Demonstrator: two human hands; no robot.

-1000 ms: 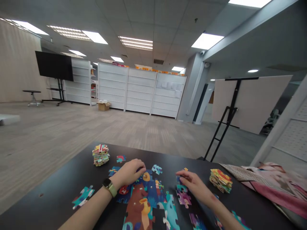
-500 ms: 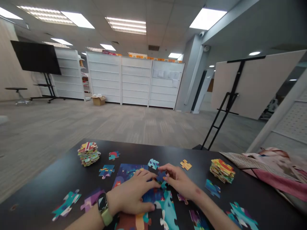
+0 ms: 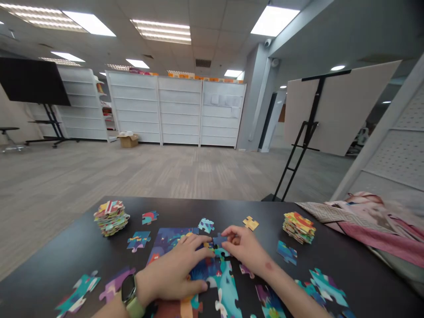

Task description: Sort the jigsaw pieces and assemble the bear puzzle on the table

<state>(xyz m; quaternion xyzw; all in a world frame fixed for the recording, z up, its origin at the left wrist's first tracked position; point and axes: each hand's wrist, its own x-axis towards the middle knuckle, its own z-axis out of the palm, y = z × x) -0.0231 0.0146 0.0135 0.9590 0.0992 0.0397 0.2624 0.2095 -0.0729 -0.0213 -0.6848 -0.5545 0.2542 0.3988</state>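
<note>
My left hand (image 3: 180, 269), with a watch (image 3: 128, 289) on its wrist, lies spread and palm down over the partly joined puzzle (image 3: 164, 240). My right hand (image 3: 243, 247) is at the puzzle's upper right, its curled fingers on a blue piece (image 3: 218, 240). Below the fingertips a tall teal section (image 3: 228, 289) extends towards me. A light blue piece (image 3: 206, 225) lies just above the puzzle, and a yellow piece (image 3: 251, 223) lies beyond my right hand. Part of the puzzle is hidden under my left hand.
Stacks of pieces stand at the left (image 3: 111, 217) and right (image 3: 299, 227) of the black table (image 3: 185, 207). Loose pieces lie on both sides, among them a teal one (image 3: 79, 291) and a blue one (image 3: 287, 253). Cloth (image 3: 380, 234) covers the right edge.
The view has shifted slightly, so the table and room appear further left. The fingers of my right hand have flattened a little over the blue piece, which now shows more.
</note>
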